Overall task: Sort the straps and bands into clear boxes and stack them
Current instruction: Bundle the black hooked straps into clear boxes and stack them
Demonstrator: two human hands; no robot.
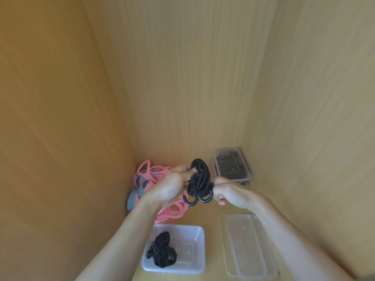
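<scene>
Strap bundle (198, 180), black, coiled, is held in the air between both hands, above the wood shelf (213, 218) and not touching it. It sits about mid-frame, beyond the open box (199, 238) and in front of the back panel. Two black hooks (190, 202) hang off the bundle's lower end, side by side. A loop of the strap sticks up above the fingers. Left hand (172, 186) grips the bundle from the left, fingers curled round its upper part, fingertips tucked into the coil. Right hand (229, 192) grips the lower right side near the hooks, fingers curled in; exact contact is hidden behind the strap. The open box is nearest the camera, between the forearms, clear plastic, with a second black strap (162, 250) lying in its left half. Lid (247, 248), clear, lies flat on the shelf just right of that box, not touching it; can't tell if it's one lid or two nested. Bands (162, 213), pink and grey loops in a tangled pile, sit in the back left corner against the side panel, partly hidden behind the left hand and wrist. Closed box (231, 164) in the back right corner, lid on, dark contents inside, looks stacked on another box; the lower one barely shows.
</scene>
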